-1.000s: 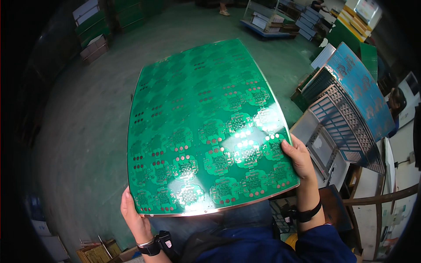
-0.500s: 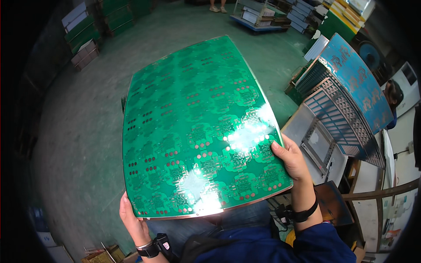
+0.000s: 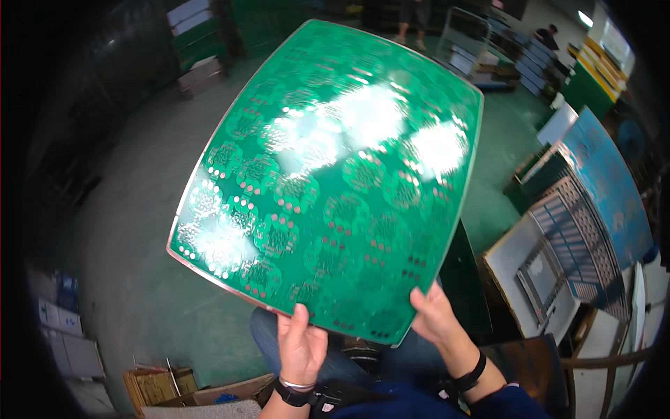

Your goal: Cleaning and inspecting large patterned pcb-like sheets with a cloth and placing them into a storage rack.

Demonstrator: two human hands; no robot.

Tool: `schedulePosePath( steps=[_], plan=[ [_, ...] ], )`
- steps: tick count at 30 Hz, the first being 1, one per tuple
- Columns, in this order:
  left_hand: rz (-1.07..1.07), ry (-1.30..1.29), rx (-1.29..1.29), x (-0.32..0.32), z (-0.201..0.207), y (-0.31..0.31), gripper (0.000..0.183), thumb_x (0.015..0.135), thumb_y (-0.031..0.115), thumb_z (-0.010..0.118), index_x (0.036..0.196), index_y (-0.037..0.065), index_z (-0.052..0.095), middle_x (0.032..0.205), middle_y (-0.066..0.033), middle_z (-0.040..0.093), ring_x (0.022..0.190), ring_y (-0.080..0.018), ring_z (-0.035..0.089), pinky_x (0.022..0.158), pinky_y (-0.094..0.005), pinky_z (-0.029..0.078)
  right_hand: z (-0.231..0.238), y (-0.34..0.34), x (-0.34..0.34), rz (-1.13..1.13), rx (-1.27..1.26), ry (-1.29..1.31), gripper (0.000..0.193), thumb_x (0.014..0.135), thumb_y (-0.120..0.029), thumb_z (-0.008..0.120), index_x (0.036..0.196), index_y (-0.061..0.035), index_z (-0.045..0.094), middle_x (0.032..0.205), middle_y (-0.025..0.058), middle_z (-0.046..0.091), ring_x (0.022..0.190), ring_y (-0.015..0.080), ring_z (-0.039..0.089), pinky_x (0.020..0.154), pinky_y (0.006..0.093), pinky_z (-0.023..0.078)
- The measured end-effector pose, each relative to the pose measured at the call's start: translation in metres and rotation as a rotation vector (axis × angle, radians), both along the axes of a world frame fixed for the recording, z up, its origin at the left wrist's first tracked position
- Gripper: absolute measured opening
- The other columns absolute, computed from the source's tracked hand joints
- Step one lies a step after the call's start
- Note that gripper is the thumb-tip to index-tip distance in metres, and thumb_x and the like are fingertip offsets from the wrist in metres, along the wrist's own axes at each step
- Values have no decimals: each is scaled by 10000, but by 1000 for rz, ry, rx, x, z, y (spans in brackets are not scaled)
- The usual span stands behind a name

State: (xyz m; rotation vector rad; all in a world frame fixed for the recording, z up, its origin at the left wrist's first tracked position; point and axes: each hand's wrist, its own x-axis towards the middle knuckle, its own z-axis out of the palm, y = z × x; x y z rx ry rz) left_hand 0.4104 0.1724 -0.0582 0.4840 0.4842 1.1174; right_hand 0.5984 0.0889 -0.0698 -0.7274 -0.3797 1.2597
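Note:
A large green circuit board panel point(image 3: 328, 209) with copper-coloured edges and rows of repeated circuit patterns is held up before me, tilted, with bright glare on its face. My left hand point(image 3: 302, 343) grips its near edge, thumb on top and fingers underneath. At the near right corner, my right hand point(image 3: 434, 315) pinches the side edge, its thumb on the face. The fingers below the panel are mostly hidden.
To the right, blue and copper-patterned panels point(image 3: 606, 188) lean above a pale tray with a metal frame point(image 3: 541, 279). Cardboard boxes point(image 3: 160, 391) stand near my left. A loaded cart point(image 3: 481, 63) and other people are farther off.
The panel has turned clockwise and tilted, shifting the glare. My left hand has moved rightward from the near left corner along the near edge; my right hand is lower. The view has shifted.

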Motion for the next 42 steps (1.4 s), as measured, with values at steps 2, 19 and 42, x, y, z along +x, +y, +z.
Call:
schedulePosePath(
  steps=[2, 19, 42],
  plan=[
    [-3, 4, -2, -15, -1, 7, 429, 885, 107, 534, 1289, 118, 390, 1262, -59, 477, 1147, -212, 464, 970, -387, 381, -7, -7, 3, 72, 38, -20, 422, 898, -173, 525, 1270, -30, 386, 1179, 72, 526, 1058, 193, 519, 909, 360, 427],
    [220, 350, 103, -133, -9, 28, 373, 927, 272, 462, 1167, -12, 487, 1134, -78, 572, 1004, -186, 554, 883, -328, 420, 49, -71, 170, -173, -194, -774, 312, 912, -223, 511, 1120, 9, 519, 899, 58, 631, 771, 97, 589, 678, 209, 462],
    [201, 367, 128, -138, -16, 22, 407, 923, 289, 468, 1187, -22, 464, 1113, -82, 570, 989, -172, 549, 859, -311, 427, 62, -75, 127, -391, -90, -776, 185, 852, -178, 610, 939, -38, 526, 867, 14, 595, 773, 87, 547, 709, 219, 430]
  ],
)
